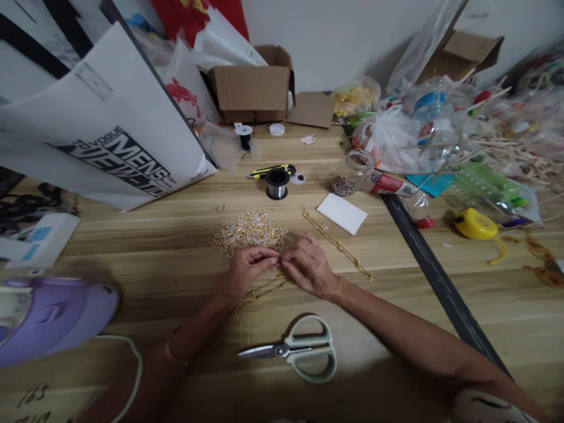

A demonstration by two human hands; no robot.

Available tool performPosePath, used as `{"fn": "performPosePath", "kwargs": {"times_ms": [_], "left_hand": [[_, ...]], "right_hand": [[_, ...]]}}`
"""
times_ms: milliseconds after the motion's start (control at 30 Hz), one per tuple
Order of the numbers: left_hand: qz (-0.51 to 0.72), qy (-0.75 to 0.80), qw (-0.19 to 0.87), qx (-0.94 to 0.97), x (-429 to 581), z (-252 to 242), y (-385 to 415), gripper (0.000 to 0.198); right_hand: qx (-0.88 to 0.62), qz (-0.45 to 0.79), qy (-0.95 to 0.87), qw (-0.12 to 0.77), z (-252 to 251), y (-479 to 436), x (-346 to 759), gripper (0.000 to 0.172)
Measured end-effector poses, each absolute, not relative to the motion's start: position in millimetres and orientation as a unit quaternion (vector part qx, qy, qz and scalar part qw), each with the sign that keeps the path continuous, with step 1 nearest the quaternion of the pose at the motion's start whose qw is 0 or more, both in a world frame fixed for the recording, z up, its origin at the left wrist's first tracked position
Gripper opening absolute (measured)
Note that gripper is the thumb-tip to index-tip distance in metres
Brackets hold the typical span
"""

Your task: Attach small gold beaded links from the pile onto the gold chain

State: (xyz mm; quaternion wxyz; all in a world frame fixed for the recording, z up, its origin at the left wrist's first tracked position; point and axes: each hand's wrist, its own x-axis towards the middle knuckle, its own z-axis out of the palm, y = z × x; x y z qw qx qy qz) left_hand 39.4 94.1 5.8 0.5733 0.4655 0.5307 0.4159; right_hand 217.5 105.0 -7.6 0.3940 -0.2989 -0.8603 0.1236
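Note:
My left hand and my right hand meet fingertip to fingertip at the near edge of a pile of small clear and gold beads. Both are closed in a pinch; whatever lies between the fingers is too small to make out. A thin gold chain runs below the fingertips, partly behind my left wrist. To the right of my right hand another gold chain is stretched out on the table. Scissors with pale handles lie nearer to me, blades pointing left.
Beyond the beads stand a spool of silver wire, a yellow cutter knife and a bead jar. A white card lies right, near a tape measure. A purple appliance and large paper bag occupy the left.

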Motion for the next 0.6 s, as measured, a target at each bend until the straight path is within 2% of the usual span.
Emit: {"fn": "performPosePath", "kwargs": {"times_ms": [600], "left_hand": [[0.421,0.527,0.560,0.481,39.2,3.0,92.4,0.012]], "right_hand": [[-0.298,0.128,-0.862,0.391,-7.7,104.0,216.4,0.003]]}}
